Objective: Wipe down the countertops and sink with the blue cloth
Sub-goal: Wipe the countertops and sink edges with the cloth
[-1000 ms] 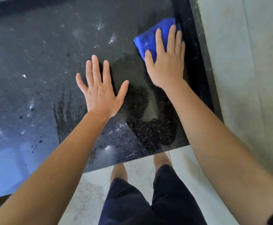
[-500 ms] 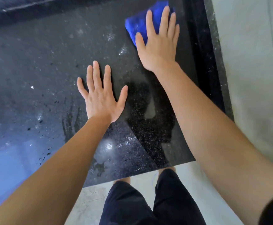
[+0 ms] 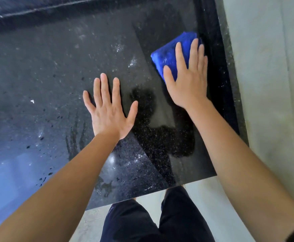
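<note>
A folded blue cloth (image 3: 167,55) lies on the black speckled countertop (image 3: 55,75), close to its right end. My right hand (image 3: 188,79) presses flat on the cloth, fingers stretched over its near half, so the cloth's lower part is hidden. My left hand (image 3: 107,109) rests flat on the counter with fingers spread, holding nothing, a hand's width left of the right one. Wet streaks and droplets mark the stone to the left. No sink is in view.
A raised black edge strip (image 3: 217,67) borders the counter on the right, against a pale wall (image 3: 268,84). A dark backsplash ledge (image 3: 55,13) runs along the far side. The counter's front edge (image 3: 151,191) is just above my legs and the light floor.
My right hand has slid the blue cloth back toward me and a little to the right, near the edge strip. The left hand stays planted flat on the counter.
</note>
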Tool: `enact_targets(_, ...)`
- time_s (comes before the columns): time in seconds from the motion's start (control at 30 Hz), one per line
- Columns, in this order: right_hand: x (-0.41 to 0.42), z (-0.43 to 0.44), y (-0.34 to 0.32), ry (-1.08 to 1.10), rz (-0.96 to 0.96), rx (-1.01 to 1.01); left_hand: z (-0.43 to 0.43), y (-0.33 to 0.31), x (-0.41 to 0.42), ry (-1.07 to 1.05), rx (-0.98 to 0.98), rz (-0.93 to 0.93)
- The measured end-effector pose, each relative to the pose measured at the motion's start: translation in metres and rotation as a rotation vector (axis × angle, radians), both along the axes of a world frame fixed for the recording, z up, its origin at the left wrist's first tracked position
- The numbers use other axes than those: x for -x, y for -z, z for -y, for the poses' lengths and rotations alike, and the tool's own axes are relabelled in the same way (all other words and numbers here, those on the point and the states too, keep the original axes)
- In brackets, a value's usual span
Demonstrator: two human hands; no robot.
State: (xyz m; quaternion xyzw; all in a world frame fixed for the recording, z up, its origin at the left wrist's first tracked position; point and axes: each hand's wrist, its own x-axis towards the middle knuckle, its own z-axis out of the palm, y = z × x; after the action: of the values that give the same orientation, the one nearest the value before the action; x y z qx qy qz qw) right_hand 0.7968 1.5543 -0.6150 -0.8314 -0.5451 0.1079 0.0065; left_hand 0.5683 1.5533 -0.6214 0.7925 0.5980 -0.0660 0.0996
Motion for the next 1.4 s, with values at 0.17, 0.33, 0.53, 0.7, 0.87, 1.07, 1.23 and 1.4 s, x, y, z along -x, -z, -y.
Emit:
enact_targets(0.17, -0.015, -0.096, -0.004, 0.178, 0.016, -0.003, 0.0, 0.0, 0.0, 0.007, 0.005, -0.011)
enact_targets(0.33, 0.05, -0.142, -0.01, -0.007, -0.015, -0.018, -0.001, 0.002, 0.0, 0.005, 0.001, -0.017)
enact_targets(0.53, 0.034, -0.102, 0.0, -0.343, 0.006, -0.034, 0.0, 0.001, -0.001, -0.006, -0.004, -0.003)
enact_targets(0.7, -0.021, -0.1, 0.003, 0.186, 0.06, -0.069, 0.0, 0.0, -0.001, 0.005, 0.01, -0.021)
enact_targets(0.87, 0.032, -0.142, -0.009, 0.108, 0.025, -0.027, 0.0, 0.0, -0.001, 0.004, 0.012, -0.029)
enact_targets(1.07, 0.06, -0.14, -0.008, -0.215, -0.056, -0.005, 0.001, 0.003, 0.0, 0.004, -0.031, -0.006)
enact_targets(1.23, -0.01, -0.094, -0.002, -0.044, -0.041, -0.029, 0.0, 0.004, 0.001, 0.012, -0.054, 0.01)
enact_targets(1.4, -0.023, -0.051, -0.001, -0.064, -0.074, -0.002, 0.001, 0.004, 0.003, 0.002, -0.061, 0.049)
